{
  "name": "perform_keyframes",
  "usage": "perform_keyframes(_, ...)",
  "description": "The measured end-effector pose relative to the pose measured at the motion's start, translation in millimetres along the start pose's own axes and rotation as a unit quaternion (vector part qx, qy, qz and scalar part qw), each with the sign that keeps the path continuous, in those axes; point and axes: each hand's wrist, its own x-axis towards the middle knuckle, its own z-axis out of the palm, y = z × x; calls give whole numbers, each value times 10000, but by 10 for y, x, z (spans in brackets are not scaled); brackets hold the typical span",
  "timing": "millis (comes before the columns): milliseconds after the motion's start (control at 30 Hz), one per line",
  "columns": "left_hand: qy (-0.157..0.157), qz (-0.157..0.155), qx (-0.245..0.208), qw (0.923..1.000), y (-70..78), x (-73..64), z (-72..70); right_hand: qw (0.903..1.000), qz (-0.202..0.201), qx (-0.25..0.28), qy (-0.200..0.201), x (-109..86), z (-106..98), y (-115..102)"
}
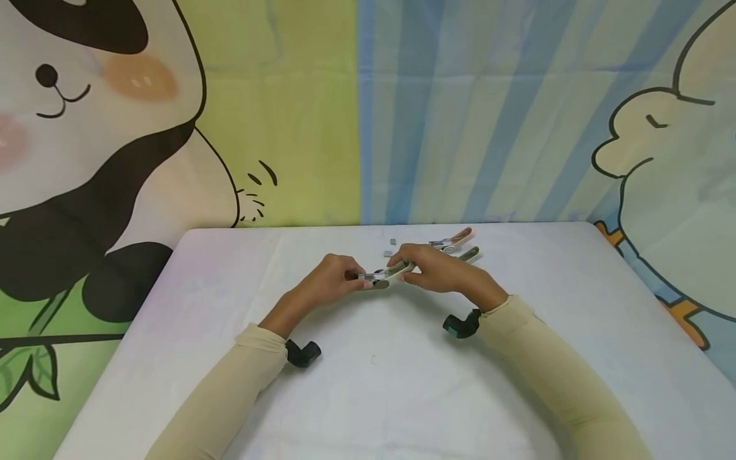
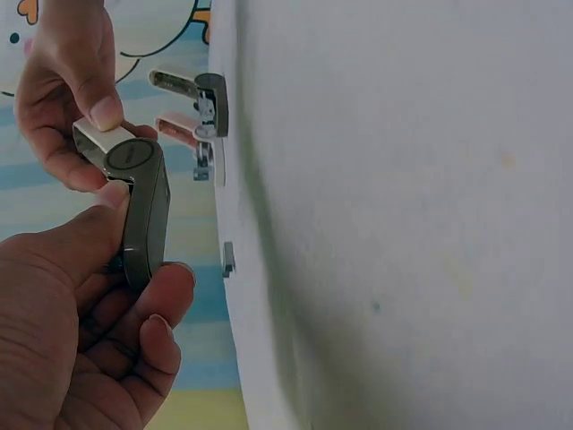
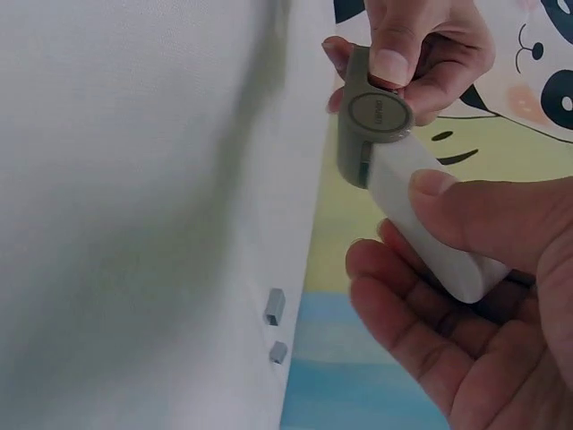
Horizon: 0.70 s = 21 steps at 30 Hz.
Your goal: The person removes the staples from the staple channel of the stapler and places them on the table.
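Note:
Above the table, both hands hold one grey-green and white stapler, its two halves swung apart at the round pivot. My left hand pinches the grey-green half between thumb and fingers, near the metal magazine. On the other side, my right hand grips the white-sided arm, thumb on its side and fingers curled beneath. Beyond the right hand lie a pink stapler and another green stapler, both with opened arms. Part of the held stapler is hidden behind the fingers.
Small grey staple strips lie on the white-covered table near its back edge. A cartoon-printed curtain stands behind the table. Each wrist carries a black camera.

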Motion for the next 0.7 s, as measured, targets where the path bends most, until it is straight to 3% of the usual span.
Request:
perform_keyframes(167, -260, 77, 83, 9996, 72, -3, 36, 9996, 52, -125, -228, -97, -15, -45)
perform_keyframes(267, -592, 133, 147, 9980, 110, -11, 49, 9993, 23, -133, -344, -143, 5, -48)
perform_keyframes(500, -1777, -505, 47, 9828, 159, -49, 34, 9977, -371, 17, -572, -161, 121, -17)
perform_keyframes(700, -2088, -492, 153, 9766, 187, -70, 27, 9974, -98, 91, -710, -148, 239, -31)
